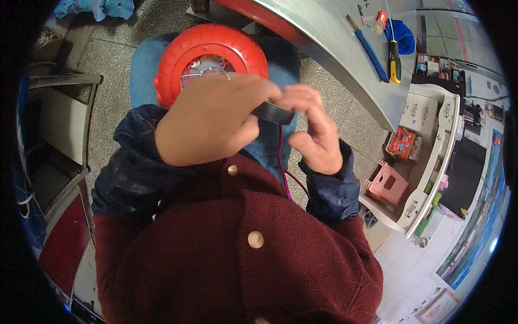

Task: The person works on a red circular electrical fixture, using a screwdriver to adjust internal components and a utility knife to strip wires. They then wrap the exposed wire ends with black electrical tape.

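Head view, nearest first: dark red woollen coat with round buttons at six o'clock. Above it, left hand curled, knuckles up, pinching one end of a small black roll of tape; right hand at three o'clock of it, fingers bent, closed on the other end. Thin magenta wire dangling below the roll. Behind, at twelve o'clock, red round plastic housing resting on the lap, wiring inside. Farther, at one o'clock, grey metal table bearing a blue-handled tool and yellow-handled screwdriver.
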Motion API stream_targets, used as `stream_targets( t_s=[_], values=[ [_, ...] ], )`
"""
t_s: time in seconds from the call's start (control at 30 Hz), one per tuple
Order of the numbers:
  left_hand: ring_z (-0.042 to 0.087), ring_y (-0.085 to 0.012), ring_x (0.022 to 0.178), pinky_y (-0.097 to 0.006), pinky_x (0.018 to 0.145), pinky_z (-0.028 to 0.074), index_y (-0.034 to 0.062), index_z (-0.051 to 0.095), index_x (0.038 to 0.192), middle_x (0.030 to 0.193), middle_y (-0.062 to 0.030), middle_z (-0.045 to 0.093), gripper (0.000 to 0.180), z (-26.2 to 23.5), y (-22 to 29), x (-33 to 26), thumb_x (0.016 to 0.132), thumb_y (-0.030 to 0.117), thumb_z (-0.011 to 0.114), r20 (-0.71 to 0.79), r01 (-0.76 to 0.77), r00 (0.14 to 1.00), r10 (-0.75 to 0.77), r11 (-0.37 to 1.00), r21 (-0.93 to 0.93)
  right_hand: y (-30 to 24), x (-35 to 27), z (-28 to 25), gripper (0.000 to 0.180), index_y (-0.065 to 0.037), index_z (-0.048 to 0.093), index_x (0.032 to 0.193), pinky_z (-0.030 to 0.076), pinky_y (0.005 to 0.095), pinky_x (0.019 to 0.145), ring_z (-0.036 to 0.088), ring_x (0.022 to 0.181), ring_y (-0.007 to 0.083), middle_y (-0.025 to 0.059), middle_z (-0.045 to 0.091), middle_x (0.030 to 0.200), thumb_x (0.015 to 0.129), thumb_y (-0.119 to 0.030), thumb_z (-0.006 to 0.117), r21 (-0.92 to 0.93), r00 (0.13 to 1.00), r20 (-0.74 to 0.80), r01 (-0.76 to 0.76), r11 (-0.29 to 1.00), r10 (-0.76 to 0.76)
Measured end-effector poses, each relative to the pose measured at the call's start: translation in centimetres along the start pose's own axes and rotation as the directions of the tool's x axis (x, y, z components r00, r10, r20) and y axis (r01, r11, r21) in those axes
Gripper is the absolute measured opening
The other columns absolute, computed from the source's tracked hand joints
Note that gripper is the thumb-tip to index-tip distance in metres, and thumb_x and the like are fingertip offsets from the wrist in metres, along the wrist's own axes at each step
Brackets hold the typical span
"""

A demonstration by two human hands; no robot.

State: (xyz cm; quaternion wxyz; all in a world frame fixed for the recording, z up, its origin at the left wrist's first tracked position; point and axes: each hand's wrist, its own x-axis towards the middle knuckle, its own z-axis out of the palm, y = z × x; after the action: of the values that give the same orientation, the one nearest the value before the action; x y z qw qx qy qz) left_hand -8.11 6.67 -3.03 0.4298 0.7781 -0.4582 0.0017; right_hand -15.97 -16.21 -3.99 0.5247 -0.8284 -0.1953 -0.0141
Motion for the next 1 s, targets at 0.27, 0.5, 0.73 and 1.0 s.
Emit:
stream_targets(
  t_s=[0.27,0.5,0.73,1.0],
  values=[
    [0.063,-0.0270,0.081,-0.035,0.074,0.053,0.0037,0.066,0.114,0.095,-0.0109,0.061,0.043,0.8,1.0,0.1,0.072,-0.005,0.074,-0.295,0.011,0.951,-0.088,0.967,-0.253,1.1,-1.3,2.6,0.024,-0.001,0.063,0.105,0.046,0.0399,0.093,0.059,0.105,0.0309,0.0162,0.064,0.109,0.088,-0.013,0.075,0.064,0.977,-0.209,0.064,0.996,-0.050],
    [0.060,-0.0245,0.071,-0.036,0.063,0.046,0.0086,0.074,0.096,0.079,-0.0050,0.061,0.032,2.5,1.9,-0.9,0.066,0.000,0.081,-0.423,-0.004,0.906,-0.034,0.996,-0.088,0.4,-0.6,3.8,0.028,-0.004,0.059,0.100,0.045,0.0434,0.086,0.057,0.096,0.0336,0.0114,0.063,0.093,0.080,-0.009,0.079,-0.235,0.929,-0.318,0.115,0.965,-0.189],
    [0.061,-0.0254,0.072,-0.037,0.064,0.046,0.0080,0.072,0.090,0.081,-0.0056,0.063,0.028,3.1,2.3,-1.0,0.065,-0.001,0.080,-0.489,-0.001,0.866,-0.105,0.977,-0.212,-0.1,-0.4,4.1,0.033,-0.004,0.060,0.102,0.043,0.0452,0.085,0.057,0.095,0.0331,0.0105,0.064,0.093,0.078,-0.012,0.081,-0.381,0.915,-0.290,0.159,0.911,-0.280],
    [0.059,-0.0304,0.078,-0.040,0.069,0.046,0.0077,0.065,0.084,0.083,-0.0086,0.060,0.019,3.1,2.1,-0.7,0.071,-0.001,0.076,-0.405,0.040,0.903,-0.142,0.968,-0.250,0.0,-0.4,3.9,0.033,-0.004,0.061,0.101,0.042,0.0449,0.084,0.057,0.092,0.0321,0.0106,0.064,0.092,0.078,-0.015,0.081,-0.369,0.928,-0.256,0.163,0.915,-0.269]
  ],
)
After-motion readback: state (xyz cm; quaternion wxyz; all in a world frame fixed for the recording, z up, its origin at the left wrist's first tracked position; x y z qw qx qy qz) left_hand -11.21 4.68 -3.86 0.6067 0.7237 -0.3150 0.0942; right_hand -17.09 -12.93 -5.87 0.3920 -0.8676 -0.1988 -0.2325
